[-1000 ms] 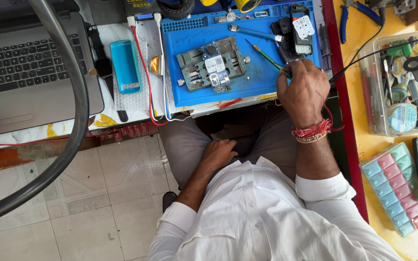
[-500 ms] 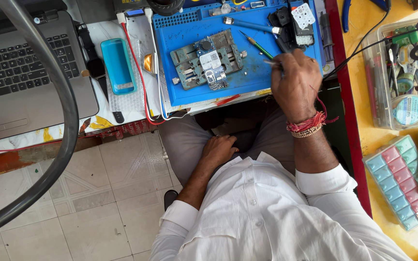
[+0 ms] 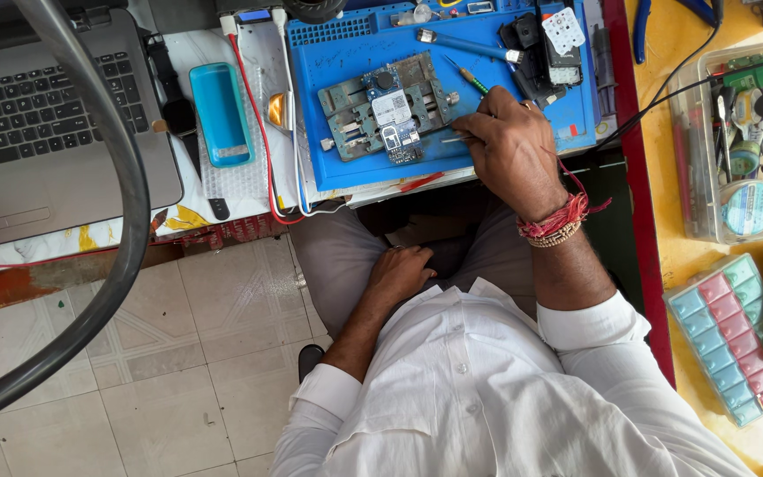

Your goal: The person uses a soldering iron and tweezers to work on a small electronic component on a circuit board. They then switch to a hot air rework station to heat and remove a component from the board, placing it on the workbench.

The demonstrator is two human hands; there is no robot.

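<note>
Overhead, a cluttered tabletop point(image 3: 655, 221) surrounds the work: a grey laptop point(image 3: 46, 132) sits at far left behind a thick dark hose point(image 3: 121, 238) that sweeps across the view, a turquoise phone case point(image 3: 220, 115) lies beside red and white cables point(image 3: 262, 150), and clear boxes of parts point(image 3: 739, 132) stand at far right on the yellow surface. On the blue work mat point(image 3: 346, 53) a metal holder point(image 3: 359, 110) grips a small circuit board point(image 3: 395, 124), its long axis running up and down the frame, blue with a white label and silver shields. The right hand point(image 3: 509, 150), red threads at the wrist, has its fingers pinched together on thin metal tweezers point(image 3: 457, 139), which lie roughly level, tips pointing left toward the board and just beside it. The left hand point(image 3: 404, 269) rests loosely curled on the lap, holding nothing
</note>
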